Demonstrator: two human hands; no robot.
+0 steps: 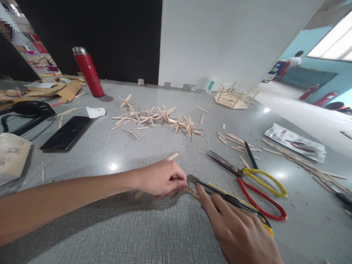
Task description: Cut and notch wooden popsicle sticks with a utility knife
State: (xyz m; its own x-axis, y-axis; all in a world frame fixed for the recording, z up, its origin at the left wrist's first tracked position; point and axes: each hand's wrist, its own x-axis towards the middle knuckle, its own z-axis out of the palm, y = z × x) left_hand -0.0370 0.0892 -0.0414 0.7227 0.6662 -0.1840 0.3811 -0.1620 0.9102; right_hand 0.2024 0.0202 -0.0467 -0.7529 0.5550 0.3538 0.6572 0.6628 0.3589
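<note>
Thin wooden strip (193,193), head view: it sat right between the two hands, one end running into the left pinch. Imo the trick was bracing it flat and steady at both ends, since something that skinny would probably twist or snap if shoved sideways.
Utility knife (233,200): it ran along the far side of the right-hand fingers, tip pointing at the left fingertips and ending just beside them. Bit sketchy tbh; I'd have wanted those fingertips further back and any push aimed away from them.
Left hand (165,179): fingers curled in and pinched together on the strip, basically no gap at the tips. One stick (173,156) poked out past the knuckles and another (139,194) on the near side; couldn't tell if those were held or just trapped underneath.
Right hand (239,225): index stretched toward the strip, close to the left pinch, other fingers bent. Thumb was hidden, so no clue whether it gripped the knife, the strip, or just rested there.
Scissors (239,171): lay just beyond the right hand, handles spread.
Stick pile (165,116): messy heap, well ahead of the left pinch.
Phone (66,134): flat, well off to the left of that pinch.
</note>
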